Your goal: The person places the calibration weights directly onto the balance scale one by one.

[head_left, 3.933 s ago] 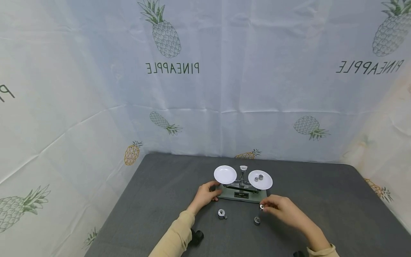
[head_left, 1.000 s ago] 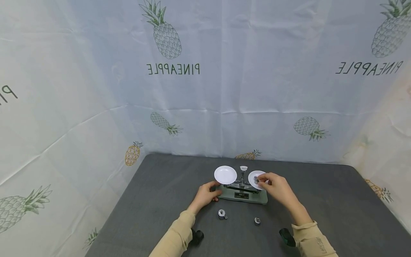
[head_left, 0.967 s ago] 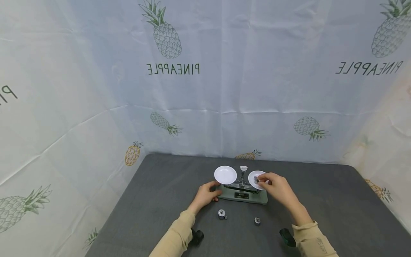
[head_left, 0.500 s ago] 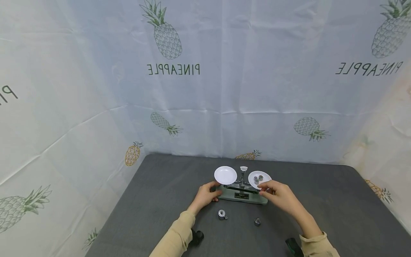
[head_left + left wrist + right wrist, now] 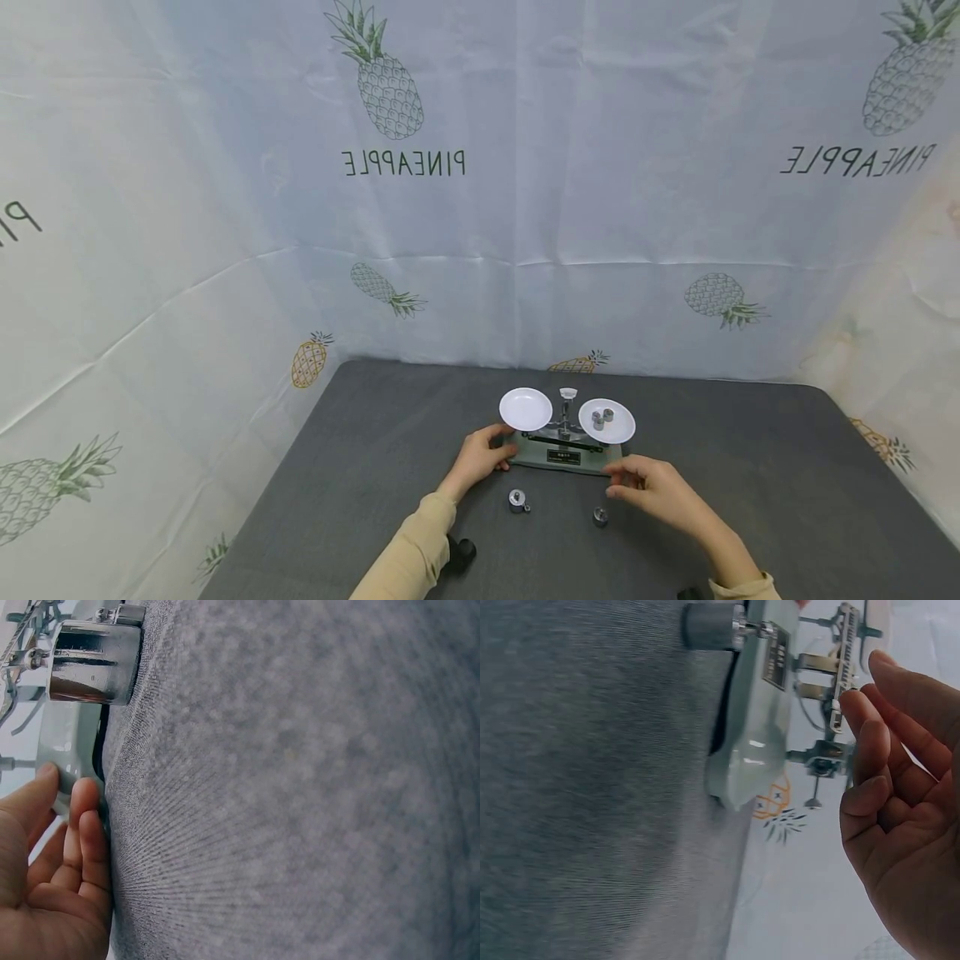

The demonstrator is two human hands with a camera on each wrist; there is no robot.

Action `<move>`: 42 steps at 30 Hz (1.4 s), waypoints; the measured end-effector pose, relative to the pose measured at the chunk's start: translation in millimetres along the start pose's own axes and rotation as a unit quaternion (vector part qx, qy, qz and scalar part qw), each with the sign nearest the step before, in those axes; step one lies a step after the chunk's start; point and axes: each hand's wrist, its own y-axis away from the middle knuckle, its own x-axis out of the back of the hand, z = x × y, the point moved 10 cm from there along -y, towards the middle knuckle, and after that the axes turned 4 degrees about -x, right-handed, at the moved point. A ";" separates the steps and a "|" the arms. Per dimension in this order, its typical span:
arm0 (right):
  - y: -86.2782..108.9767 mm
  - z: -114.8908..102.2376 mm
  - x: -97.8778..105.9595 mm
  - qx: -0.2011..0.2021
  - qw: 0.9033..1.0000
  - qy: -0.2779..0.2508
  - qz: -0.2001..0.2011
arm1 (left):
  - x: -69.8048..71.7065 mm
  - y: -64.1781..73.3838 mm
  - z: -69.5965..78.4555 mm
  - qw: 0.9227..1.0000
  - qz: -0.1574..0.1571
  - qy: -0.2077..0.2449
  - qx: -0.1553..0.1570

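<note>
Two small metal weights are seen nearest on the grey table (image 5: 360, 467): one (image 5: 600, 517) just below the right hand (image 5: 652, 492), whose fingers are relaxed and hold nothing; another (image 5: 517, 499) just right of the left hand (image 5: 480, 457), whose fingers are curled against the left end of the balance scale (image 5: 566, 450). Its long axis runs left to right. A dark nameplate is unreadable. Beyond the fingertips, three weights lie in the right pan (image 5: 618, 427). "PINEAPPLE", mirrored, is printed on the backdrop (image 5: 480, 208).
</note>
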 end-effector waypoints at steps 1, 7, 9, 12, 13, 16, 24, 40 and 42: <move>1.1 0.9 -1.9 0.002 1.000 -0.002 -0.001 | 0.3 0.0 -0.3 1.000 0.000 0.000 0.001; 4.5 3.9 -14.7 0.021 1.000 -0.014 -0.016 | 1.1 0.4 -2.0 1.000 0.004 -0.002 0.002; 4.6 5.8 -19.3 0.019 0.999 -0.021 -0.028 | 0.9 0.5 -2.6 1.000 0.004 -0.003 0.001; 4.3 10.1 -26.2 0.008 0.999 -0.027 -0.046 | 0.5 0.8 -2.7 1.000 0.005 -0.001 0.000; 4.2 11.1 -28.1 0.004 0.998 -0.027 -0.052 | 0.4 0.7 -2.5 1.000 0.004 -0.001 0.000; 3.5 14.6 -33.6 -0.009 0.997 -0.028 -0.069 | 0.7 0.5 -1.7 1.000 0.005 0.001 0.000; 4.0 19.2 -43.9 -0.029 0.993 -0.037 -0.106 | 0.9 -0.1 -0.6 1.000 0.003 -0.008 -0.008; 6.9 24.8 -52.3 -0.041 0.991 -0.041 -0.121 | 0.2 -0.2 -0.4 1.000 0.002 -0.008 -0.011; 6.9 25.2 -52.7 -0.041 0.991 -0.040 -0.121 | 0.0 0.0 -0.3 1.000 0.002 -0.006 -0.010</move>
